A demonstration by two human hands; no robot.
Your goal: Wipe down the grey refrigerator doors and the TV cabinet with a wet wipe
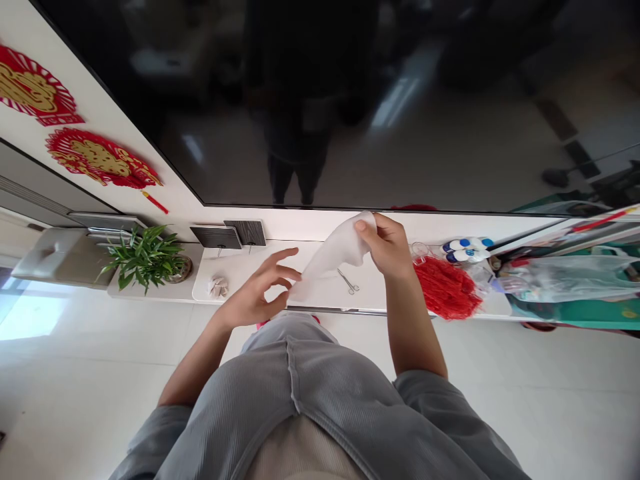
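Pinching the white cloth (333, 257) in the right hand (385, 247) so it hung above the white shelf (230, 261), the person had the left hand (253, 297) open and released just beside it.

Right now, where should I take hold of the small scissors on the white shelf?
Grip the finger rings of the scissors, coming from the near side: they lie flat, with the rings toward you and the thin blades pointing away.
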